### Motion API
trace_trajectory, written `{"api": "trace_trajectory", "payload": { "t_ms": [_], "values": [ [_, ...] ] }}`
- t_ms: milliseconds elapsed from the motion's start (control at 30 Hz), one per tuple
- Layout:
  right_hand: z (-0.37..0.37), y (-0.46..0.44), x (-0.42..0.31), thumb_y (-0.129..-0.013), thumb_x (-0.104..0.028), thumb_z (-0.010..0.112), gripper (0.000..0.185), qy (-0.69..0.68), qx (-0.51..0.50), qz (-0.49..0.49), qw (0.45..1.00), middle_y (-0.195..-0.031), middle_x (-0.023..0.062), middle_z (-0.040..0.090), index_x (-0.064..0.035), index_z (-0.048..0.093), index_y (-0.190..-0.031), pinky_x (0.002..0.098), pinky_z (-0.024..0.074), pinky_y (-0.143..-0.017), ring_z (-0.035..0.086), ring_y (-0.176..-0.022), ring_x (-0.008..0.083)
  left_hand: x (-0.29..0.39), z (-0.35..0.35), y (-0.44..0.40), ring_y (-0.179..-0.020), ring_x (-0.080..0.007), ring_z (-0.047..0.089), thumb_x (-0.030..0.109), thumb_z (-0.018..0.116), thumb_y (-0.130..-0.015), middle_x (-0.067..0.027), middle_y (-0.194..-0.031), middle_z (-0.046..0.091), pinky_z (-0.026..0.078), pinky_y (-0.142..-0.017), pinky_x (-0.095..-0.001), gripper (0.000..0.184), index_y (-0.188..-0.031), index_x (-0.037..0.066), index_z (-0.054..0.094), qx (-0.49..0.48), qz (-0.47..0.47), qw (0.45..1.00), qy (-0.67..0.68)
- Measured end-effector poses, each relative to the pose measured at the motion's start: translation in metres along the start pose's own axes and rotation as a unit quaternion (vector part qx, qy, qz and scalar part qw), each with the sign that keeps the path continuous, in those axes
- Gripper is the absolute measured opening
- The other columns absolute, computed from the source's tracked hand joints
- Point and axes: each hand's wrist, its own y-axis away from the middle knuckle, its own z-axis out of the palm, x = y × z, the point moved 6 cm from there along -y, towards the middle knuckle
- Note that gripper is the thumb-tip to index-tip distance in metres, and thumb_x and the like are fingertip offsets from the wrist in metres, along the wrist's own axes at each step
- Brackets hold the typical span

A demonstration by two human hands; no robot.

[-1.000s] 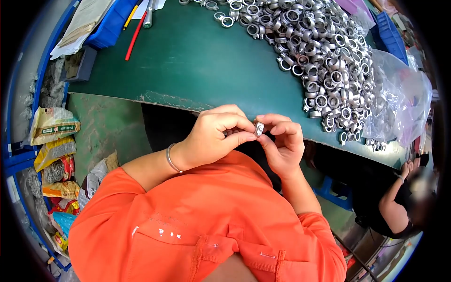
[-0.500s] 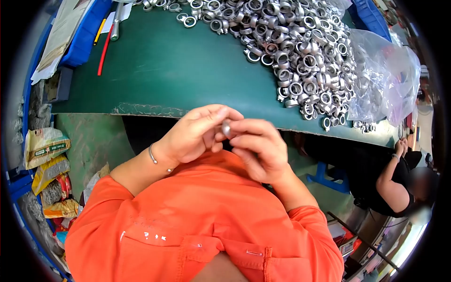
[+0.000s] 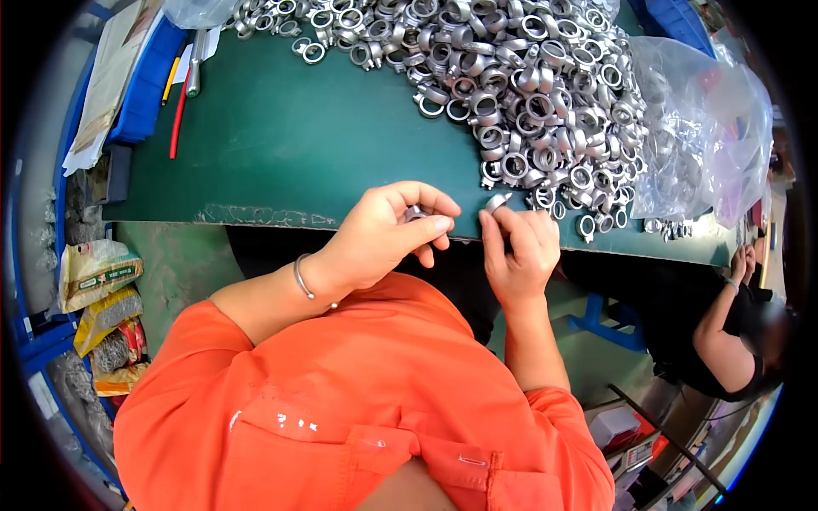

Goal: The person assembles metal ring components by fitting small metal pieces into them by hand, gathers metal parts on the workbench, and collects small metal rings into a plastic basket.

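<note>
My left hand [image 3: 388,228] is curled over the table's front edge, closed around a silvery metal ring clamp [image 3: 415,213] that shows partly between thumb and fingers. To its right, my right hand [image 3: 521,251] pinches another metal ring clamp [image 3: 498,202] between thumb and fingertips, close to the near edge of the pile. The big pile of ring clamps [image 3: 545,102] covers the right and back of the green table [image 3: 281,128]. Many clamps have a small lug on the side.
Clear plastic bags [image 3: 690,128] lie right of the pile. At the left are a blue bin [image 3: 149,94], a red pen [image 3: 178,119] and a metal-handled tool [image 3: 195,68]. A co-worker's arm [image 3: 720,315] is at the far right, near a blue stool [image 3: 609,324].
My hands were together around a metal piece; now they are apart. The right hand has moved right and up to the pile's edge, and a ring clamp shows in its fingertips.
</note>
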Motion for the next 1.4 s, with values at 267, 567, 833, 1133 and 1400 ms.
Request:
{"api": "trace_trajectory", "payload": {
  "t_ms": [267, 567, 833, 1133, 1400],
  "values": [
    [-0.011, 0.007, -0.009, -0.065, -0.004, 0.073, 0.018, -0.142, -0.009, -0.042, 0.989, -0.075, 0.0016, 0.061, -0.0072, 0.061, -0.078, 0.0302, 0.0383, -0.065, 0.055, -0.067, 0.0197, 0.002, 0.021, -0.010, -0.067, -0.0067, 0.056, 0.006, 0.061, -0.085, -0.0044, -0.082, 0.060, 0.048, -0.057, -0.0199, 0.011, -0.093, -0.002, 0.062, -0.068, 0.001, 0.994, -0.084],
    [0.024, 0.012, -0.015, -0.088, 0.004, 0.054, 0.030, -0.531, -0.061, 0.183, 0.825, -0.102, 0.0150, 0.060, 0.0081, 0.045, -0.116, 0.0282, 0.0518, -0.075, 0.062, -0.086, 0.0173, 0.021, -0.003, 0.016, -0.070, -0.0132, 0.058, -0.004, 0.067, -0.075, -0.0053, -0.081, 0.060, 0.049, -0.061, -0.0234, 0.011, -0.085, 0.002, 0.065, -0.008, 0.320, 0.911, -0.260],
    [0.058, -0.019, -0.050, -0.075, 0.007, 0.067, 0.030, -0.499, -0.122, 0.093, 0.853, -0.101, 0.0142, 0.057, 0.0058, 0.058, -0.104, 0.0240, 0.0518, -0.066, 0.060, -0.078, 0.0150, 0.038, -0.039, 0.055, -0.070, -0.0133, 0.058, -0.004, 0.068, -0.075, -0.0059, -0.079, 0.061, 0.049, -0.059, -0.0248, 0.013, -0.086, 0.002, 0.065, 0.101, 0.370, 0.862, -0.330],
    [0.061, -0.037, -0.087, -0.066, 0.004, 0.072, 0.033, -0.244, -0.079, -0.128, 0.958, -0.079, 0.0073, 0.053, 0.0002, 0.063, -0.098, 0.0298, 0.0428, -0.056, 0.050, -0.063, 0.0193, 0.005, -0.072, 0.047, -0.074, -0.0126, 0.059, 0.015, 0.041, -0.097, -0.0097, -0.100, 0.061, 0.050, -0.068, -0.0242, 0.029, -0.111, -0.004, 0.057, 0.064, 0.123, 0.986, 0.090],
    [0.114, -0.130, -0.116, -0.081, 0.000, 0.056, 0.014, -0.230, -0.198, -0.186, 0.935, -0.093, 0.0166, 0.057, 0.0018, 0.056, -0.095, 0.0395, 0.0481, -0.064, 0.057, -0.077, 0.0333, 0.015, -0.094, 0.048, -0.072, -0.0136, 0.056, 0.018, 0.050, -0.094, -0.0038, -0.084, 0.056, 0.048, -0.056, -0.0249, 0.014, -0.098, 0.005, 0.055, 0.037, 0.086, 0.951, 0.296]
  ]
}}
